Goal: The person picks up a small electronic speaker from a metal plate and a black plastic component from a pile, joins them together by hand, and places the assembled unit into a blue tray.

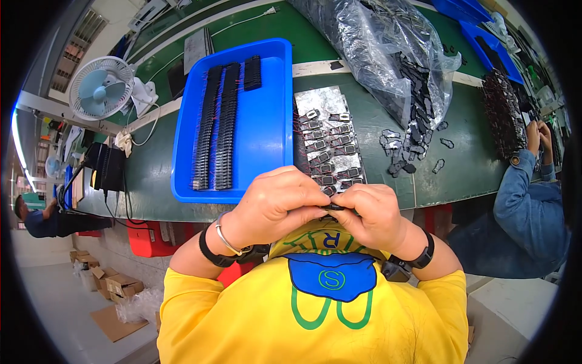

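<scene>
My left hand (273,199) and my right hand (374,213) meet near the table's front edge, both closed in a pinch. Between their fingertips is a small black plastic part (333,207), mostly covered by the fingers. Just beyond, a metal plate (320,100) carries two columns of small black parts with silver-rimmed oval faces (325,168) and thin red wires. To the left of the plate lies a blue tray (262,133), where similar black parts (226,130) stand packed in two long rows and a shorter one.
A clear plastic bag (388,57) spills dark flat pieces (418,121) onto the green table (467,164) at right. On the left stand a white fan (101,88) and a black box with cables (108,167). A co-worker in a blue sleeve (518,191) works at far right.
</scene>
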Action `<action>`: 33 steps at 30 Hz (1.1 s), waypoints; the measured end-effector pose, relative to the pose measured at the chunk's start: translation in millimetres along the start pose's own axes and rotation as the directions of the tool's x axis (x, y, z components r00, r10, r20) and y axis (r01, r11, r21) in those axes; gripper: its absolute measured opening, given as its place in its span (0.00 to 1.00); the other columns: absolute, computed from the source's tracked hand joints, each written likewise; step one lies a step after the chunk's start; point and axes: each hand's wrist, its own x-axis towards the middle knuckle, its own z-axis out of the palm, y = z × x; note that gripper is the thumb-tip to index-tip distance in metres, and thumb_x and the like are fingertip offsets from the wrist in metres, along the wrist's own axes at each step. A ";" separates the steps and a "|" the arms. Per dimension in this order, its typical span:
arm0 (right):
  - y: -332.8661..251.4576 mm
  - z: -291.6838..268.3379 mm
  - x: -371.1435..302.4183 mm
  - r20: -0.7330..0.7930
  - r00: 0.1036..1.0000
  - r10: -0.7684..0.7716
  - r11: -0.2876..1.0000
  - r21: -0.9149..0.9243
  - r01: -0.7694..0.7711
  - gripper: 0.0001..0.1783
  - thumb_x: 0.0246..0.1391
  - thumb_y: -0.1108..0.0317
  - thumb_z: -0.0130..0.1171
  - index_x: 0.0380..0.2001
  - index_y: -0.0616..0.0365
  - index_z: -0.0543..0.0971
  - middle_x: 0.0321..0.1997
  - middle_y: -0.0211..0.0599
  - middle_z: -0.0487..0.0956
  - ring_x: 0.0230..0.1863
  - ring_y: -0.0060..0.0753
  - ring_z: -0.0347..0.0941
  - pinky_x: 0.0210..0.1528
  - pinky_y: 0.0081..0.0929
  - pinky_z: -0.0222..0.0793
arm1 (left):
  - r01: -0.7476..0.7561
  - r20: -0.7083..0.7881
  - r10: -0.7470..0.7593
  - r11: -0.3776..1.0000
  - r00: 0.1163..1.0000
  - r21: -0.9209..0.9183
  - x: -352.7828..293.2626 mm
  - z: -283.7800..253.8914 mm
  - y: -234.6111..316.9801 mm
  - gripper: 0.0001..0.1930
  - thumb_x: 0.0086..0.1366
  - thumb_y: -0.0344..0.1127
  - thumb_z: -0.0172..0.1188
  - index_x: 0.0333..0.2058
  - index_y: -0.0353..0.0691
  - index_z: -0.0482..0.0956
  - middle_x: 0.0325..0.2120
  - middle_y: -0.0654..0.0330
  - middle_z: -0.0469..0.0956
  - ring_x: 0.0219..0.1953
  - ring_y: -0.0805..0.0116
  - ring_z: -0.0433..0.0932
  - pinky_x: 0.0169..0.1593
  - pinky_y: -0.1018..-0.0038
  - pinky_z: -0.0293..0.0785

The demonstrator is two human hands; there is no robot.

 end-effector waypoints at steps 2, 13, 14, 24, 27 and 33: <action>-2.0 0.8 -0.8 0.046 0.999 0.017 1.000 -0.014 -0.016 0.10 0.42 0.76 0.65 0.30 0.62 0.77 0.23 0.38 0.76 0.22 0.40 0.75 0.23 0.30 0.69 | -0.051 0.078 0.041 0.989 0.996 0.138 1.0 -5.5 2.5 0.11 0.46 0.25 0.69 0.32 0.38 0.81 0.27 0.59 0.79 0.31 0.61 0.78 0.34 0.71 0.73; -2.8 -29.5 -2.3 -0.028 0.983 0.180 0.983 -0.033 -0.181 0.11 0.44 0.79 0.63 0.34 0.64 0.78 0.21 0.38 0.77 0.20 0.32 0.75 0.23 0.25 0.68 | 0.498 -0.212 -0.460 0.844 0.862 0.196 15.8 -80.9 -68.9 0.08 0.53 0.30 0.65 0.33 0.36 0.82 0.28 0.55 0.79 0.33 0.59 0.78 0.40 0.70 0.75; -2.9 -34.1 -2.6 -0.005 0.987 0.160 0.986 -0.048 -0.160 0.10 0.44 0.80 0.63 0.33 0.64 0.79 0.21 0.38 0.77 0.20 0.30 0.74 0.23 0.24 0.67 | 0.520 -0.211 -0.479 0.819 0.852 0.244 20.8 -91.8 -86.5 0.08 0.53 0.30 0.65 0.33 0.36 0.82 0.30 0.54 0.80 0.34 0.59 0.79 0.40 0.70 0.75; 13.4 -51.4 -33.7 -0.135 0.950 0.283 0.947 -0.119 -0.299 0.07 0.43 0.80 0.64 0.30 0.62 0.79 0.19 0.37 0.74 0.16 0.31 0.69 0.19 0.23 0.62 | 0.458 -0.156 -0.457 0.686 0.876 0.566 45.3 -104.2 -181.6 0.08 0.52 0.31 0.65 0.32 0.37 0.81 0.31 0.52 0.81 0.34 0.57 0.80 0.41 0.68 0.75; 14.1 -51.5 -30.4 -0.072 0.954 0.292 0.940 -0.162 -0.300 0.06 0.45 0.80 0.63 0.30 0.64 0.79 0.21 0.38 0.76 0.19 0.28 0.70 0.23 0.22 0.65 | 0.453 -0.190 -0.436 0.644 0.880 0.616 50.9 -102.6 -186.3 0.09 0.52 0.31 0.65 0.33 0.38 0.81 0.28 0.51 0.81 0.33 0.54 0.80 0.41 0.64 0.75; 37.7 -35.4 27.9 0.008 0.990 0.143 0.970 -0.200 -0.139 0.07 0.46 0.76 0.64 0.32 0.61 0.78 0.29 0.36 0.75 0.24 0.30 0.72 0.26 0.23 0.67 | 0.466 -0.205 -0.458 0.582 0.865 0.666 52.4 -104.8 -180.4 0.13 0.51 0.33 0.66 0.36 0.38 0.80 0.32 0.51 0.80 0.38 0.52 0.79 0.43 0.64 0.74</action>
